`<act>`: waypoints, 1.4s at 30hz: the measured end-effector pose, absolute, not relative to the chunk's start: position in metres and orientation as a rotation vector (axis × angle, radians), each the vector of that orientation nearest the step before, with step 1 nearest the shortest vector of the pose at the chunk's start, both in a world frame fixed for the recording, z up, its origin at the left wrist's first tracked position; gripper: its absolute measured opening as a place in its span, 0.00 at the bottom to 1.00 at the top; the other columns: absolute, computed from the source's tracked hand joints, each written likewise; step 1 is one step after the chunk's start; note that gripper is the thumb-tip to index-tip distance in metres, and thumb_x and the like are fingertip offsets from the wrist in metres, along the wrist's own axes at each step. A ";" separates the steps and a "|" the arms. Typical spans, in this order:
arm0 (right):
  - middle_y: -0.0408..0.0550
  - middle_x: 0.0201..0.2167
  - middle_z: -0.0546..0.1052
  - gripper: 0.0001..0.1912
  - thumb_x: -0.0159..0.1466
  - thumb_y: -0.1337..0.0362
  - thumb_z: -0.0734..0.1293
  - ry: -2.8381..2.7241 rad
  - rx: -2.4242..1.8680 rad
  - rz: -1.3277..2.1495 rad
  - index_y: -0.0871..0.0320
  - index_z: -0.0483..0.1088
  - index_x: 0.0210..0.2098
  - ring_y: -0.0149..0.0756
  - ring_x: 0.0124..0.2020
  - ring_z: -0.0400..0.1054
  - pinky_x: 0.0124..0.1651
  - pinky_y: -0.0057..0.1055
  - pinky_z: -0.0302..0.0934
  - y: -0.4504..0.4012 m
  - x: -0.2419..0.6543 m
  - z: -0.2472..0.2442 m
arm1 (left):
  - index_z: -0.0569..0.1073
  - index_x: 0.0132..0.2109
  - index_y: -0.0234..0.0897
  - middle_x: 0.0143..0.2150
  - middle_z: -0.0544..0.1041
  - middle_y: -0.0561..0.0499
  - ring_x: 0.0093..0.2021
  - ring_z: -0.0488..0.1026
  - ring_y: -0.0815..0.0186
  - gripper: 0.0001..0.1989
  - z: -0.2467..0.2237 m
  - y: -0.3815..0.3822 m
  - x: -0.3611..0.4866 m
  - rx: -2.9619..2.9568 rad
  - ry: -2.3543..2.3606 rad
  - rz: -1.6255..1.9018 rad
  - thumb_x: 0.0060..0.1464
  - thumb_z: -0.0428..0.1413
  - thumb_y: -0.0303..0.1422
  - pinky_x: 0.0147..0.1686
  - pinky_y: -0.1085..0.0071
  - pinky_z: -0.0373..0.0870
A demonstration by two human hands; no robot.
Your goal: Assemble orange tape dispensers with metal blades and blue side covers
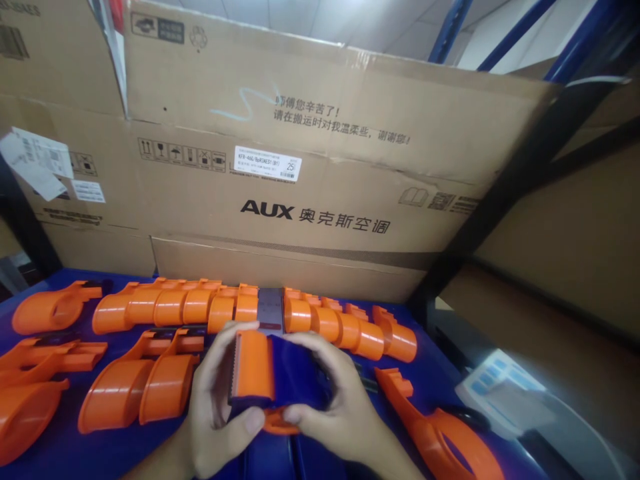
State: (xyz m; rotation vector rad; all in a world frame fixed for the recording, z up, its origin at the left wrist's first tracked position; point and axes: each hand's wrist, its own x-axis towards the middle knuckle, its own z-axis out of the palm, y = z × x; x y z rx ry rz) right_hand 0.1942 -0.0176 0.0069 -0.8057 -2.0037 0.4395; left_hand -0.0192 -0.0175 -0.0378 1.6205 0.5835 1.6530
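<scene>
Both hands hold one orange and dark-blue plastic part [255, 367] in front of me, low in the middle of the view. My left hand [220, 407] wraps its left side, beside a toothed dark edge, with the thumb on the lower front. Around the blue right side curls my right hand [337, 400], its thumb close to the left one. A small orange piece shows under the thumbs. Directly behind the held part stands a grey block [271, 310], between two rows of orange ring-shaped parts. The palms' inner sides are hidden.
Orange ring parts [170, 307] line the back of the blue surface [65, 417], with larger ones at the left and one at the front right [445, 440]. Behind rises a large cardboard box [320, 167]. A dark rack post [465, 220] and a clear plastic-wrapped item [520, 400] are at the right.
</scene>
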 end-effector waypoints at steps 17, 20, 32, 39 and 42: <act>0.54 0.48 0.73 0.41 0.58 0.60 0.79 -2.045 -0.792 -0.200 0.45 0.61 0.67 0.49 0.46 0.72 0.47 0.49 0.72 -0.013 0.196 0.002 | 0.72 0.53 0.45 0.54 0.76 0.46 0.59 0.72 0.47 0.20 -0.036 -0.007 -0.010 1.417 0.825 1.594 0.53 0.66 0.33 0.60 0.50 0.67; 0.54 0.47 0.72 0.41 0.59 0.60 0.78 -2.047 -0.798 -0.202 0.46 0.61 0.68 0.50 0.46 0.72 0.46 0.48 0.73 -0.013 0.196 0.001 | 0.74 0.49 0.44 0.50 0.78 0.46 0.57 0.73 0.47 0.19 -0.035 -0.008 -0.009 1.333 0.817 1.641 0.50 0.68 0.33 0.60 0.50 0.68; 0.54 0.46 0.71 0.39 0.60 0.58 0.77 -2.057 -0.788 -0.229 0.47 0.62 0.67 0.49 0.45 0.72 0.46 0.48 0.73 -0.015 0.195 -0.002 | 0.71 0.50 0.45 0.55 0.77 0.45 0.60 0.73 0.46 0.19 -0.039 -0.012 -0.009 1.398 0.805 1.648 0.54 0.66 0.32 0.60 0.49 0.68; 0.56 0.48 0.73 0.40 0.60 0.54 0.76 -2.012 -0.816 -0.129 0.49 0.61 0.68 0.52 0.47 0.73 0.49 0.50 0.72 -0.016 0.195 0.003 | 0.66 0.63 0.47 0.64 0.72 0.42 0.63 0.71 0.45 0.32 -0.036 -0.013 -0.009 1.476 0.689 1.600 0.53 0.66 0.35 0.63 0.48 0.65; 0.58 0.52 0.73 0.36 0.66 0.44 0.67 -1.879 -0.857 0.088 0.51 0.60 0.68 0.55 0.51 0.72 0.53 0.52 0.70 -0.017 0.195 0.001 | 0.58 0.71 0.49 0.68 0.68 0.40 0.65 0.68 0.42 0.44 -0.036 -0.016 -0.007 1.570 0.567 1.513 0.50 0.69 0.36 0.63 0.46 0.66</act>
